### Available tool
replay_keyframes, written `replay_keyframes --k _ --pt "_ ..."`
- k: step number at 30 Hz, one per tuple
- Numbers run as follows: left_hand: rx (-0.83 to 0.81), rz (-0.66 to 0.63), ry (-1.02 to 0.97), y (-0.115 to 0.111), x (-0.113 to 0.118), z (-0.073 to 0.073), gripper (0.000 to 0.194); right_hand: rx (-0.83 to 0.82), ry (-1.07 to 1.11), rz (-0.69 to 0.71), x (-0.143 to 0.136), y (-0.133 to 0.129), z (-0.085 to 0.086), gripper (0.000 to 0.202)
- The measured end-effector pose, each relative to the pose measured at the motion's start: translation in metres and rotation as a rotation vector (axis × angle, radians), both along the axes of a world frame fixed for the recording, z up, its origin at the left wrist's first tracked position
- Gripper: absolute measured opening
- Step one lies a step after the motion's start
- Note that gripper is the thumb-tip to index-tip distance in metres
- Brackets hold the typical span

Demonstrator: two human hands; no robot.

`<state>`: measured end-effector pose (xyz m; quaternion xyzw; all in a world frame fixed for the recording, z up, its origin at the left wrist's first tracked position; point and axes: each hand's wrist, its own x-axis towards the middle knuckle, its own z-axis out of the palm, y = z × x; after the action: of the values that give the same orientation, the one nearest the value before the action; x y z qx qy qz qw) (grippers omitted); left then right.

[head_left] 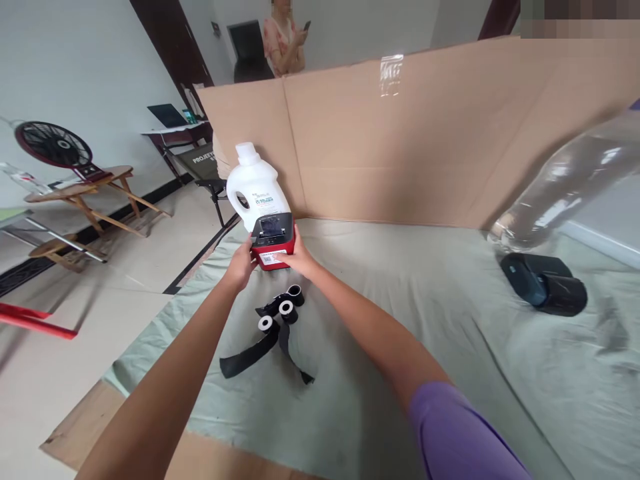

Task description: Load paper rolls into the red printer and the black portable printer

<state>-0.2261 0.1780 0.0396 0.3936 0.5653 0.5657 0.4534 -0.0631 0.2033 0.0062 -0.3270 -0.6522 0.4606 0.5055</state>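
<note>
Between my two hands is a small red and black label printer, its dark screen side up and a white sticker on its near face. My left hand grips its left side; my right hand is wrapped round the right side and near face. Just behind the printer stands a white detergent jug with a handle and cap. Nearer to me on the cloth lie several black ribbon rolls with white cores. Loose black strips trail from them toward me.
A pale green cloth covers the work surface. Behind it rises a cardboard wall. At right lie a dark device and a clear plastic wrap. A fan stands on a wooden stool at left. Beyond the cardboard, a person holds a phone.
</note>
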Motion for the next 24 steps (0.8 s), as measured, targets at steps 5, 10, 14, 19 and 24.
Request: replay_keyframes --k 5,10,14,19,24 --pt "0.160 -0.179 0.099 -0.046 0.075 0.032 0.053 0.083 0.124 -0.105 0.081 -0.049 0.023 0.134" --pt "0.231 -0.325 0.159 -0.130 0.186 0.037 0.058 0.174 -0.009 -0.348 0.194 -0.152 0.035 0.120" --pt "0.268 -0.358 0.021 -0.178 0.251 0.003 0.057 0.103 -0.082 -0.509 0.245 -0.216 0.014 0.116" --pt "0.281 -0.302 -0.052 -0.192 0.271 -0.035 0.055 0.126 -0.220 -0.592 0.257 -0.233 -0.007 0.114" --pt "0.304 -0.288 -0.018 -0.188 0.264 -0.039 0.054 0.109 -0.211 -0.584 0.251 -0.232 -0.013 0.111"
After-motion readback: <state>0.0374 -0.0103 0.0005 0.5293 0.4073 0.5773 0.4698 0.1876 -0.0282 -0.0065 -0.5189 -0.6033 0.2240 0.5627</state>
